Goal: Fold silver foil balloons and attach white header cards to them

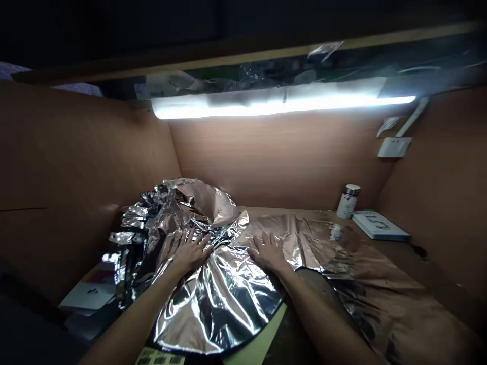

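Shiny silver foil sheeting (224, 299) spreads over the desk, with a rounded, dark-edged flap toward me. My left hand (192, 251) lies on the foil with fingers spread, beside a crumpled, layered heap of it (201, 197). Also spread out, my right hand (269, 251) rests on the foil a little to the right. Neither hand grips anything that I can see. A flatter stretch of foil (365, 274) runs off to the right, past my right forearm.
At the back right stand a white bottle with a metal lid (347, 202) and a white box marked 5 (380, 225). A lit tube lamp (281, 105) hangs under the shelf. Wooden panels (281, 162) enclose the desk. A white box (91, 294) sits low at left.
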`<state>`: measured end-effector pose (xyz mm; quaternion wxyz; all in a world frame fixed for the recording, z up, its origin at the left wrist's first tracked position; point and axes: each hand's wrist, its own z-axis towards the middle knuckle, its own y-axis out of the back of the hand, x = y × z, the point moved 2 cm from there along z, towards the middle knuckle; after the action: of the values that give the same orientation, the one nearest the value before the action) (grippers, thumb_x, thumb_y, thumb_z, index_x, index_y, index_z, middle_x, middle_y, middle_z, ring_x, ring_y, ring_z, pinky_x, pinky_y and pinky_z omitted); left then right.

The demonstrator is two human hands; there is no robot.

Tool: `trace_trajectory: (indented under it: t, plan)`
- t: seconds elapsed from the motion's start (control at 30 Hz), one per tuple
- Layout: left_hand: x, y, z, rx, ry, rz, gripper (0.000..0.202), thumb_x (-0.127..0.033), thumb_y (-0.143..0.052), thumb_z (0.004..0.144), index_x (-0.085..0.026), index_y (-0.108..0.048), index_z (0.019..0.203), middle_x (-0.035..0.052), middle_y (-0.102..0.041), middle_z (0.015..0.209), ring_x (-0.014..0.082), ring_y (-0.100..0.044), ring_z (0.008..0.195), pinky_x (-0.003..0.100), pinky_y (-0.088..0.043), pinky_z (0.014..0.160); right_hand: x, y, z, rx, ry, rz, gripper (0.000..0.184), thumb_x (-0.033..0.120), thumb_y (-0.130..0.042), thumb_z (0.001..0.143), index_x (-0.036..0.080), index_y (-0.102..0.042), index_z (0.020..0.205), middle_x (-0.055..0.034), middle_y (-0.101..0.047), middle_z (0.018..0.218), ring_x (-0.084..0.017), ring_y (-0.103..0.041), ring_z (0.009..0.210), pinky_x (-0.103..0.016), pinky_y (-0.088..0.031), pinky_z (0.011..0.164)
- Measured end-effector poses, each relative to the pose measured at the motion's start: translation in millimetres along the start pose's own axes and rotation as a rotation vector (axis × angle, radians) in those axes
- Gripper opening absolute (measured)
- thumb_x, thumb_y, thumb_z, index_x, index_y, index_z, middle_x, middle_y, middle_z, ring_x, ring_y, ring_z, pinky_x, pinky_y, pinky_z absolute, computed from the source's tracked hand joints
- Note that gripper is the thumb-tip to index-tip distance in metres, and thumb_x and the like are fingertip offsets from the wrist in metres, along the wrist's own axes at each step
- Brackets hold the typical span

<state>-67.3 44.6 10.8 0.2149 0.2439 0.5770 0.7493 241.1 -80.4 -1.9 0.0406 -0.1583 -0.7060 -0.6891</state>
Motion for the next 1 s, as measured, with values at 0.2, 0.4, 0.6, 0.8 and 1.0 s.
trace_trajectory:
  t: [0.2, 0.4, 0.6, 0.8, 1.0]
  plan:
    - [-2.6, -20.0, -4.5, 0.050, 0.072, -0.041, 0.073, -0.070, -0.034, 0.100, -0.030, -0.037, 0.162, 0.0085, -0.051, 0.159, 0.0435, -0.011, 0.158, 0.071, -0.007, 0.121, -13.6, -19.3, -1.1, -0.044, -0.027, -0.040, 0.080, 0.081, -0.018, 0.097, 0.039, -0.025, 0.164, -0.0112, -0.014, 0.174, -0.043, -0.003, 0.159, -0.071, 0.007, 0.117]
    - [-18.1, -2.6, 10.0, 0.045, 0.045, -0.007, 0.063, -0.061, -0.043, 0.101, -0.030, -0.047, 0.156, 0.0100, -0.054, 0.156, 0.0449, -0.018, 0.157, 0.073, -0.014, 0.119, -16.7, -17.7, 8.8, -0.048, -0.032, -0.049, 0.079, 0.079, -0.020, 0.098, 0.038, -0.027, 0.164, -0.0106, -0.016, 0.174, -0.043, -0.006, 0.158, -0.072, 0.004, 0.116]
    - [-18.7, 70.8, 23.2, -0.064, -0.039, 0.105, 0.047, -0.054, -0.044, 0.102, -0.033, -0.064, 0.139, 0.0023, -0.044, 0.164, 0.0366, -0.017, 0.159, 0.063, -0.007, 0.126, -14.1, -16.7, 6.6, -0.038, -0.036, -0.064, 0.077, 0.078, -0.021, 0.098, 0.038, -0.027, 0.164, -0.0103, -0.016, 0.174, -0.042, -0.006, 0.158, -0.073, 0.003, 0.116]
    - [64.1, 128.3, 22.6, -0.059, 0.130, 0.199, 0.052, -0.043, -0.066, 0.091, -0.017, -0.067, 0.135, 0.0176, -0.048, 0.159, 0.0440, -0.019, 0.156, 0.072, -0.002, 0.121, -10.2, -9.1, 3.1, -0.015, -0.042, -0.032, 0.079, 0.078, -0.019, 0.098, 0.037, -0.026, 0.164, -0.0099, -0.013, 0.174, -0.041, -0.004, 0.159, -0.072, 0.004, 0.117]
    - [3.5, 83.0, 17.6, -0.047, 0.036, 0.194, 0.056, -0.042, -0.048, 0.099, -0.029, -0.050, 0.153, 0.0055, -0.037, 0.168, 0.0350, -0.012, 0.160, 0.060, -0.001, 0.126, -8.7, -6.6, 2.4, 0.002, -0.061, -0.014, 0.078, 0.078, -0.022, 0.098, 0.037, -0.026, 0.164, -0.0095, -0.010, 0.175, -0.040, 0.001, 0.159, -0.071, 0.009, 0.117]
